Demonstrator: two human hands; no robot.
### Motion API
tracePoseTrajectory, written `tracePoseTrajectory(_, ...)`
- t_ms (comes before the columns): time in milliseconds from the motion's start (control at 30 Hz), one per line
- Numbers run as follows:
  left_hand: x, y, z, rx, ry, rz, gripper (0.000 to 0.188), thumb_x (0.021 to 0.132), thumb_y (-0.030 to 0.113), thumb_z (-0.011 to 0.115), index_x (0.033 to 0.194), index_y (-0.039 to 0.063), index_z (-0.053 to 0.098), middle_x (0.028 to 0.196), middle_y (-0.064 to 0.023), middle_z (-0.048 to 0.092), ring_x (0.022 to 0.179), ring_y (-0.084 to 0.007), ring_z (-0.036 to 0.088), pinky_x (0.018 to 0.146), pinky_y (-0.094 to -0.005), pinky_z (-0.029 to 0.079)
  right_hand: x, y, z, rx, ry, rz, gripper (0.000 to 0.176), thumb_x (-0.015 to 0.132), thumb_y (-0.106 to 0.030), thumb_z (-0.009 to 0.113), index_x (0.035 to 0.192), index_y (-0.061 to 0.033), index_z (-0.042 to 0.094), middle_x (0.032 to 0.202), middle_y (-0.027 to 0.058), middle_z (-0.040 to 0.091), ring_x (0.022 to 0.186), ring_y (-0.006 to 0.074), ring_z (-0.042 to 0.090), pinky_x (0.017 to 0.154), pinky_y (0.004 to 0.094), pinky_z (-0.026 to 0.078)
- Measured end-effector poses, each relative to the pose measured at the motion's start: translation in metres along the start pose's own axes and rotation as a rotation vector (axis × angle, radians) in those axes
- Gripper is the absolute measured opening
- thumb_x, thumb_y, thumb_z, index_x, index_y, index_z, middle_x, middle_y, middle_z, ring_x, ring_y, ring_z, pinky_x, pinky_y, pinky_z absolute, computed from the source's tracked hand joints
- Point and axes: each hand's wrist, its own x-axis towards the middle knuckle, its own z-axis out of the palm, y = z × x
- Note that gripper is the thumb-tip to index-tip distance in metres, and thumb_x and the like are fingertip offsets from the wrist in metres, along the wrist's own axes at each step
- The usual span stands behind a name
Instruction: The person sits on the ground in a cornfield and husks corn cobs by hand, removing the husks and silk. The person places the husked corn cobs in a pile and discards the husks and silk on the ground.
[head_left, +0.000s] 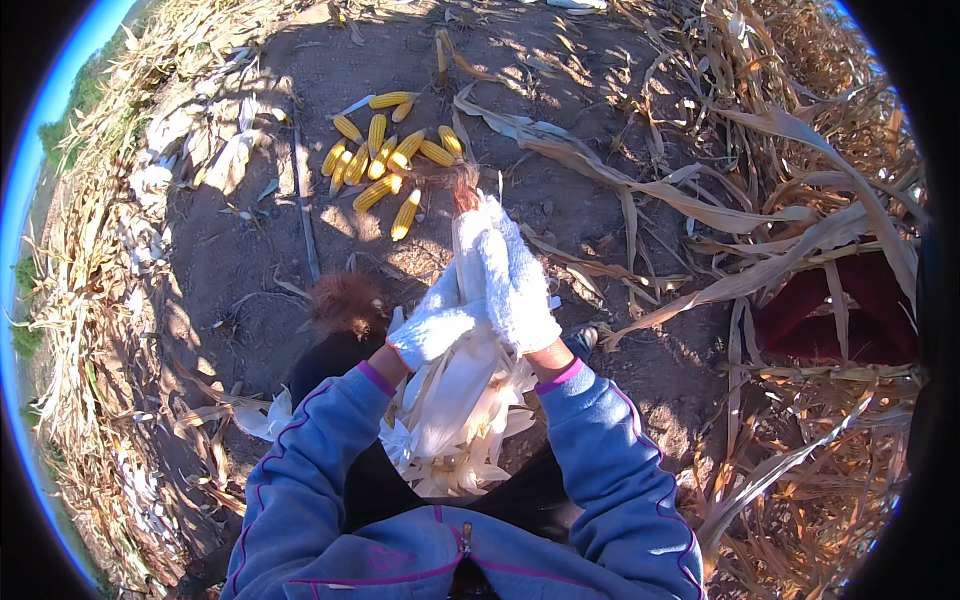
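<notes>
Both hands wear white knitted gloves and meet around an ear of corn (470, 251) still wrapped in pale husk. My left hand (439, 319) grips its lower part from the left. Along the ear's right side lies my right hand (517, 281), fingers pointing away from me. Reddish-brown corn silk (465, 191) sticks out at the far tip. Pale loose husks (457, 409) are heaped between my legs, below the hands. Beyond the hands, several bare yellow corn cobs (377, 135) lie in a loose pile on the soil.
Dry corn stalks and leaves (832, 420) crowd the right side, with long leaves (660, 191) reaching inward. A dark red object (836, 307) sits partly under them. Left of the cobs lies a thin stick (304, 191). A tuft of brown silk (346, 300) is near my left knee.
</notes>
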Motion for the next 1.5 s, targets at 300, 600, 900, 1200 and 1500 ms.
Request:
tracePoseTrajectory(300, 0.029, 0.003, -0.017, 0.088, 0.018, -0.092, 0.075, 0.083, 0.023, 0.079, 0.143, 0.006, 0.037, 0.128, -0.0070, 0.055, 0.115, -0.0167, 0.055, 0.098, -0.0323, 0.047, 0.020, 0.002, 0.012, -0.091, 0.050, 0.218, 0.042, 0.100, -0.025, 0.054, 0.134, 0.0005, 0.053, 0.128, 0.0160, 0.061, 0.114, 0.0233, 0.060, 0.098, 0.0326, 0.046)
tracePoseTrajectory(600, 0.030, 0.029, -0.019, -0.049, 0.055, -0.009, 0.071, 0.082, 0.017, 0.076, 0.139, 0.006, 0.036, 0.125, -0.0077, 0.052, 0.112, -0.0159, 0.054, 0.093, -0.0312, 0.047, 0.034, -0.012, 0.028, -0.211, 0.102, 0.221, 0.035, 0.093, -0.016, 0.066, 0.122, 0.0017, 0.061, 0.110, 0.0099, 0.065, 0.101, 0.0166, 0.061, 0.090, 0.0303, 0.048)
tracePoseTrajectory(900, 0.033, 0.023, -0.028, 0.049, 0.139, 0.054, 0.070, 0.083, 0.020, 0.078, 0.137, 0.006, 0.035, 0.124, -0.0093, 0.051, 0.112, -0.0176, 0.054, 0.094, -0.0333, 0.048, 0.031, -0.011, 0.029, -0.256, 0.115, 0.095, 0.029, 0.093, -0.014, 0.064, 0.116, 0.0040, 0.066, 0.106, 0.0146, 0.071, 0.095, 0.0183, 0.068, 0.084, 0.0293, 0.052)
tracePoseTrajectory(1200, 0.033, 0.022, -0.029, 0.072, 0.142, 0.079, 0.067, 0.084, 0.021, 0.077, 0.137, 0.006, 0.037, 0.122, -0.0097, 0.054, 0.111, -0.0181, 0.055, 0.094, -0.0338, 0.047, 0.032, -0.014, 0.032, -0.473, 0.231, -0.076, 0.020, 0.088, -0.015, 0.067, 0.103, -0.0018, 0.071, 0.088, 0.0151, 0.070, 0.075, 0.0275, 0.069, 0.069, 0.0349, 0.054)
tracePoseTrajectory(1500, 0.032, 0.026, -0.027, 0.091, 0.133, 0.104, 0.073, 0.081, 0.018, 0.080, 0.139, 0.007, 0.037, 0.125, -0.0083, 0.054, 0.114, -0.0175, 0.054, 0.097, -0.0334, 0.047, 0.031, -0.009, 0.029, -0.429, 0.207, 0.067, 0.018, 0.087, -0.019, 0.067, 0.097, -0.0042, 0.070, 0.083, 0.0137, 0.070, 0.071, 0.0255, 0.068, 0.067, 0.0352, 0.053)
